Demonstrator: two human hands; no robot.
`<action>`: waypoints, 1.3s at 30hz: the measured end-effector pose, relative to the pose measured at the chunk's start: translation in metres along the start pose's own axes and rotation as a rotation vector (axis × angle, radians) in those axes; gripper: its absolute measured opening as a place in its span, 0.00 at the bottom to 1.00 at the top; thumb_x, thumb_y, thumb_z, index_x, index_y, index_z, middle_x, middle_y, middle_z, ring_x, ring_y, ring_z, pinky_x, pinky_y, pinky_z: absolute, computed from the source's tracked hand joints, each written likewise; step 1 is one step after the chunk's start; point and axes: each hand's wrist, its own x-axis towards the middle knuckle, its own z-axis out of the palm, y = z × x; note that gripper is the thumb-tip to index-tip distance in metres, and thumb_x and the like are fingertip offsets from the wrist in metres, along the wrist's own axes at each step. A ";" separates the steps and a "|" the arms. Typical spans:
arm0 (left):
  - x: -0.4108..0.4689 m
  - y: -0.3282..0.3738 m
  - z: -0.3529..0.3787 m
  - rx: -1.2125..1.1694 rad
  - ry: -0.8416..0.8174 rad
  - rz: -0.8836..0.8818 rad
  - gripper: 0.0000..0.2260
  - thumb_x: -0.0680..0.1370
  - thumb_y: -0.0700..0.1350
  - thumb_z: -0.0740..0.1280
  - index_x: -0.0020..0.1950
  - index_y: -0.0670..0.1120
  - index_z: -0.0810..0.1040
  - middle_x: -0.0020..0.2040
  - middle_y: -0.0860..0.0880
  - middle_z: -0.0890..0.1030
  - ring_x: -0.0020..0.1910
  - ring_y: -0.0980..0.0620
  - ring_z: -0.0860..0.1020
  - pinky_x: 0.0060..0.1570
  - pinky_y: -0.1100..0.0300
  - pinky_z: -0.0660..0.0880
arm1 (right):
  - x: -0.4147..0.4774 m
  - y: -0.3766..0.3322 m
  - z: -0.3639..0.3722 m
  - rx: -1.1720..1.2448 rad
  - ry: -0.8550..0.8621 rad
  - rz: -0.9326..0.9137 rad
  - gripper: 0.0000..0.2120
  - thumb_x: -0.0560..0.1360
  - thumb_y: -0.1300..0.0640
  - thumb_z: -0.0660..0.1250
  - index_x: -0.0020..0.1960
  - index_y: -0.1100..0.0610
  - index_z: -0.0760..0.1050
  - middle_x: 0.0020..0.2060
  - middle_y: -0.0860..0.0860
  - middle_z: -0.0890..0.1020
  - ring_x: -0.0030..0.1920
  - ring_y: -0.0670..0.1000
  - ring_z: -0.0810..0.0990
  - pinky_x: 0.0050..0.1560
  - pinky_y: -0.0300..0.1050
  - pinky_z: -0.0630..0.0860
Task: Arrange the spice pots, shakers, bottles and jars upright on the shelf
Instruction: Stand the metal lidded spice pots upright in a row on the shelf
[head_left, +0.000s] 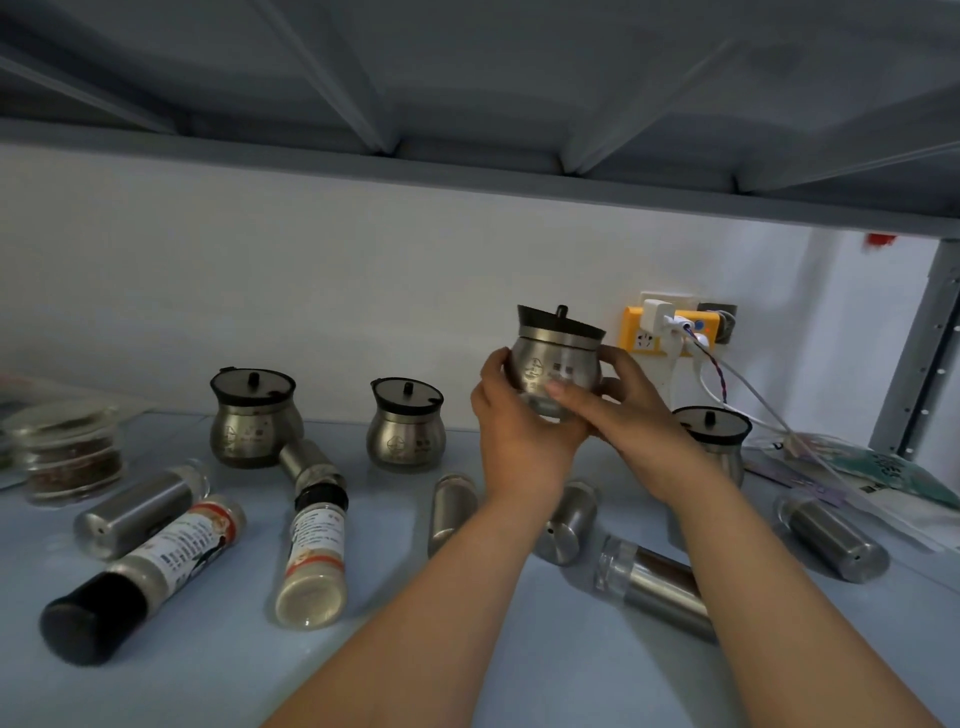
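Observation:
Both hands hold a steel spice pot with a black lid in the air above the shelf, slightly tilted. My left hand grips its left side and my right hand grips its right side and bottom. Three like pots stand upright at the back: one at the left, one in the middle, one at the right partly behind my right forearm. Several steel shakers and two labelled spice bottles lie on their sides.
A glass jar of dark spice stands at the far left. A yellow socket with plugs and cables is on the back wall. Flat packets lie at the right. The upper shelf hangs low overhead.

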 end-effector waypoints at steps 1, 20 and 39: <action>-0.001 -0.001 0.000 0.011 -0.023 0.008 0.39 0.63 0.44 0.78 0.69 0.49 0.63 0.61 0.47 0.70 0.54 0.49 0.77 0.50 0.57 0.78 | 0.000 0.001 0.000 -0.024 0.031 -0.003 0.35 0.59 0.45 0.77 0.63 0.48 0.69 0.54 0.53 0.80 0.54 0.50 0.81 0.54 0.48 0.79; 0.005 0.000 -0.002 -0.116 -0.245 -0.197 0.19 0.73 0.32 0.62 0.61 0.47 0.72 0.52 0.52 0.78 0.45 0.63 0.75 0.38 0.76 0.72 | 0.009 0.006 -0.027 -0.157 0.043 0.006 0.20 0.68 0.54 0.72 0.58 0.43 0.76 0.51 0.46 0.80 0.53 0.42 0.76 0.54 0.42 0.74; 0.000 -0.022 0.006 0.072 -0.375 -0.565 0.19 0.75 0.35 0.63 0.64 0.44 0.64 0.53 0.43 0.77 0.52 0.43 0.79 0.42 0.58 0.77 | 0.014 0.039 -0.022 -0.369 -0.134 0.272 0.20 0.69 0.62 0.71 0.60 0.55 0.76 0.45 0.51 0.80 0.50 0.51 0.78 0.49 0.42 0.73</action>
